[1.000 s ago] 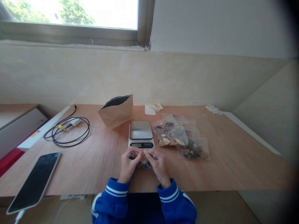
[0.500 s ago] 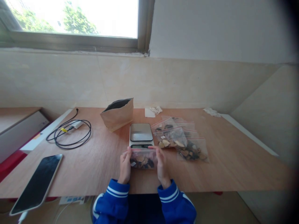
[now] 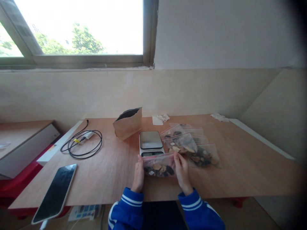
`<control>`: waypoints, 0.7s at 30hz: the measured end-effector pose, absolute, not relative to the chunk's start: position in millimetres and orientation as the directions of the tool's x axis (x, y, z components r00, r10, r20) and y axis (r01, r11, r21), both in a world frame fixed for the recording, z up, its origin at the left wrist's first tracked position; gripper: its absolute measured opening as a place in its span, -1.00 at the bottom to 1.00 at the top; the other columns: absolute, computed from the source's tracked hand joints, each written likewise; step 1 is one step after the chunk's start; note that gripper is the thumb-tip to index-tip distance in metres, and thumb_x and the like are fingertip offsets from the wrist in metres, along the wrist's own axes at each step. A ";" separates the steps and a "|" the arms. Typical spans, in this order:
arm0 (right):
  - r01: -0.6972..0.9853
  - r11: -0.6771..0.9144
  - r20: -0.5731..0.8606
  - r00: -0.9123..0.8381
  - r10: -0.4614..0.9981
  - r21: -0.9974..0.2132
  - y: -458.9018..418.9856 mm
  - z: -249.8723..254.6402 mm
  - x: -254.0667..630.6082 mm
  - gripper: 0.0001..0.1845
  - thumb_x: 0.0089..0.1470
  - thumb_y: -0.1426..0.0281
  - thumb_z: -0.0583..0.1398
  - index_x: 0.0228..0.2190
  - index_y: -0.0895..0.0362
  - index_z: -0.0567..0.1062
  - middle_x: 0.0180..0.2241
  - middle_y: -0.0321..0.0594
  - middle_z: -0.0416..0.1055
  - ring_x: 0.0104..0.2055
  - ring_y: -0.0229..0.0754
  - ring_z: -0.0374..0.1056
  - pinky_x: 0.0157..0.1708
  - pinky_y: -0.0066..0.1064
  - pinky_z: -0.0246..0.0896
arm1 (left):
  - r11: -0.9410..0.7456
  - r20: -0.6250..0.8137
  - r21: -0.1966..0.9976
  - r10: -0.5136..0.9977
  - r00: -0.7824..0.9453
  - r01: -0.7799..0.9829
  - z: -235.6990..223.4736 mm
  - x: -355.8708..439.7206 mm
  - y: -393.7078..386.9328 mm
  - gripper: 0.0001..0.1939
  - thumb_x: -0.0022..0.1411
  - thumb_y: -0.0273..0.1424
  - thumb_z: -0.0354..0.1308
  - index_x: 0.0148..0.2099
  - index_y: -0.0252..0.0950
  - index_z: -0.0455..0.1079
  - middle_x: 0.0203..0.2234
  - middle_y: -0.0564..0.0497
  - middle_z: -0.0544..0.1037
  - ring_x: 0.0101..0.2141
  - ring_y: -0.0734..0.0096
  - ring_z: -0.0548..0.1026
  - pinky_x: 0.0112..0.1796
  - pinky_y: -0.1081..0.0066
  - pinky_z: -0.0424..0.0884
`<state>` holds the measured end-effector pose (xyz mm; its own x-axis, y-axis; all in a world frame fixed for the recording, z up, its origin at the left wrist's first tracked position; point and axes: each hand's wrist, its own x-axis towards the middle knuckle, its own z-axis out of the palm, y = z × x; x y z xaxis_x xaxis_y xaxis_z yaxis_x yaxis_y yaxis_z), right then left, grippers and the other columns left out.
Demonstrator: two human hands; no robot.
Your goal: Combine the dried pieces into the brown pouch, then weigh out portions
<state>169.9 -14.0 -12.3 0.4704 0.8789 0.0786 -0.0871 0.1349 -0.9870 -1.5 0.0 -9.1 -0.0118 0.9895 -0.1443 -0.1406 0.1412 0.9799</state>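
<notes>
Between my hands is a clear zip bag [image 3: 159,166] with a red seal strip, holding dark and tan dried slices and a small white label. My left hand [image 3: 138,172] is closed on the bag's left edge, and my right hand [image 3: 182,171] pinches its upper right corner. Directly behind the bag stands a kitchen scale [image 3: 151,140] with a bare metal plate; the bag's top covers the lower part of its display panel. More zip bags [image 3: 203,156] with similar dried pieces lie overlapping to the right of the scale.
An open brown kraft pouch [image 3: 128,125] stands behind the scale on the left. A coiled black cable [image 3: 82,156] with a white adapter and a phone [image 3: 55,193] lie at the left. Crumpled tissue [image 3: 164,118] and a white paper piece [image 3: 157,121] rest near the wall.
Both hands were together at the bag's top, hiding most of it. They moved apart to its two sides, and the bag now hangs stretched between them. The camera view tilted up and shifted left.
</notes>
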 end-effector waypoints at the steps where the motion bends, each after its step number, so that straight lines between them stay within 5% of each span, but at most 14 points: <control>1: -0.030 0.144 0.113 0.473 0.874 -0.989 -13.6 -9.6 179.0 -0.48 -0.04 -0.09 0.12 -0.57 0.13 0.38 -0.67 -0.35 0.22 -0.62 -0.28 0.12 -0.62 -0.45 0.00 | 0.131 -0.130 0.984 0.991 0.017 -0.124 -8.9 -1.0 -1.3 -0.26 0.14 0.14 -0.18 -0.15 -0.39 0.51 -0.30 -0.17 0.59 -0.11 0.09 0.46 -0.02 0.17 0.28; 5: 0.250 0.133 0.258 0.579 0.773 -0.959 -3.0 3.0 236.0 -0.43 0.06 -0.12 -0.04 -0.65 0.09 0.22 -0.72 -0.41 0.08 -0.65 -0.31 0.04 -0.60 -0.44 0.00 | 0.032 -0.015 0.995 0.986 0.169 -0.098 -5.3 -0.2 -4.4 -0.27 0.24 0.06 -0.35 -0.08 -0.33 0.48 -0.28 -0.11 0.57 -0.27 0.23 0.46 -0.12 0.21 0.31; 8: 0.447 0.019 0.318 0.607 0.728 -0.895 9.7 10.0 281.7 -0.42 0.11 -0.10 -0.12 -0.47 0.11 0.37 -0.71 -0.37 0.14 -0.65 -0.22 0.11 -0.60 -0.39 0.05 | -0.005 0.018 0.997 0.988 0.155 -0.081 -4.5 -0.9 -4.9 -0.32 0.26 0.02 -0.31 -0.18 -0.35 0.50 -0.33 -0.11 0.54 -0.35 0.28 0.42 -0.22 0.27 0.31; 11: 0.752 -0.046 0.555 0.525 0.645 -0.658 17.1 14.5 303.4 -0.47 0.11 0.02 -0.02 -0.18 0.22 0.38 -0.39 -0.04 0.39 -0.34 -0.02 0.31 -0.37 -0.24 0.20 | -0.009 0.027 0.995 0.983 0.182 -0.097 -5.4 -1.8 -6.2 -0.36 0.27 -0.01 -0.28 -0.28 -0.36 0.49 -0.43 -0.08 0.51 -0.39 0.30 0.40 -0.28 0.31 0.29; 13: 0.886 -0.088 0.692 0.415 0.591 -0.456 17.9 14.5 299.4 -0.49 0.12 0.15 0.02 -0.05 0.29 0.32 -0.15 0.17 0.35 -0.10 0.11 0.26 -0.18 -0.12 0.17 | -0.016 0.037 0.995 0.979 0.203 -0.103 -5.5 -1.9 -7.5 -0.38 0.28 -0.02 -0.27 -0.29 -0.34 0.48 -0.45 -0.07 0.49 -0.39 0.31 0.39 -0.30 0.33 0.28; 17: 0.981 -0.046 0.721 0.170 0.672 -0.189 17.0 -4.6 267.7 -0.54 0.14 0.36 -0.01 0.07 0.19 0.26 0.13 0.07 0.17 0.11 0.06 0.12 0.00 -0.14 0.07 | -0.024 0.046 0.995 0.973 0.228 -0.098 -4.6 -1.3 -8.8 -0.40 0.28 -0.02 -0.25 -0.31 -0.32 0.48 -0.45 -0.06 0.49 -0.40 0.33 0.39 -0.31 0.34 0.27; 21: 0.994 -0.056 0.684 0.104 0.722 -0.092 18.9 -40.4 247.9 -0.59 0.17 0.40 -0.06 0.00 0.18 0.37 0.08 0.01 0.27 0.11 0.04 0.15 0.04 -0.12 0.01 | -0.009 0.030 0.996 0.972 0.234 -0.089 -4.6 -1.8 -11.7 -0.40 0.26 -0.01 -0.22 -0.33 -0.34 0.49 -0.47 -0.06 0.49 -0.42 0.34 0.39 -0.32 0.35 0.28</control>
